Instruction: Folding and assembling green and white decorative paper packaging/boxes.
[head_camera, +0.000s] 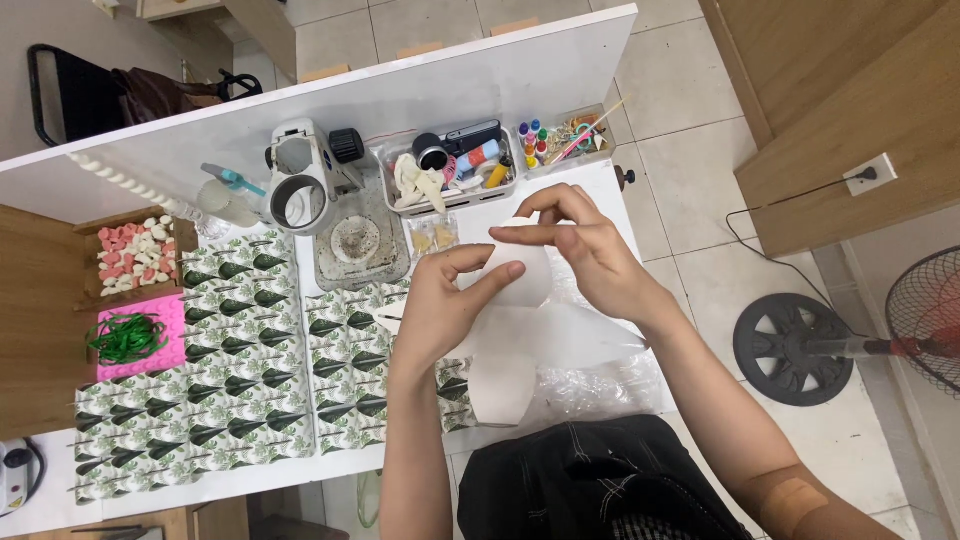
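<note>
Both hands are raised over the white table and hold a white paper piece between them. My left hand pinches its left side with thumb and fingers. My right hand grips its upper right edge with the fingertips. Below the hands lie another white paper shape and a clear plastic bag.
Rows of green leaf-patterned paper boxes cover the table's left. A grey-white machine, a spray bottle, trays of small supplies, a pink tray with green bits and pink-white candies stand around. A fan stands on the floor at right.
</note>
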